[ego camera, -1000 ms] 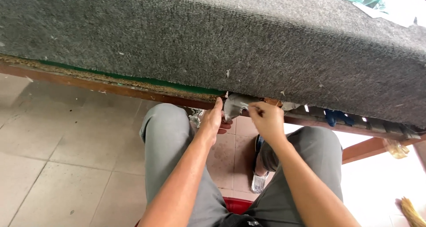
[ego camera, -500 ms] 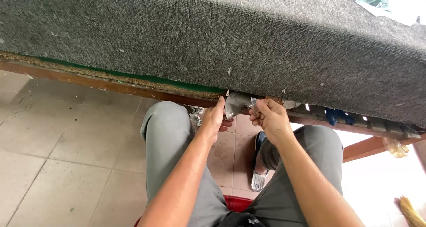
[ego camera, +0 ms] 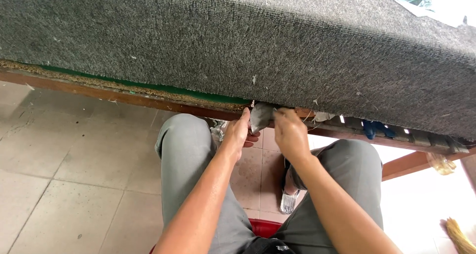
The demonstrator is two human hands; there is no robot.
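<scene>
Pinching with both hands, we grip a small grey fabric flap (ego camera: 260, 117) at the underside edge of the grey carpeted tabletop (ego camera: 238, 40): our left hand (ego camera: 240, 133) clamps its left side, thumb up against the carpet edge, and our right hand (ego camera: 290, 133) closes on its right side. That carpet fills the upper view, resting on a wooden frame rail (ego camera: 114, 94). Below lie our grey trouser knees (ego camera: 184, 150), the tiled floor (ego camera: 54, 184), then a sandal (ego camera: 288, 199).
</scene>
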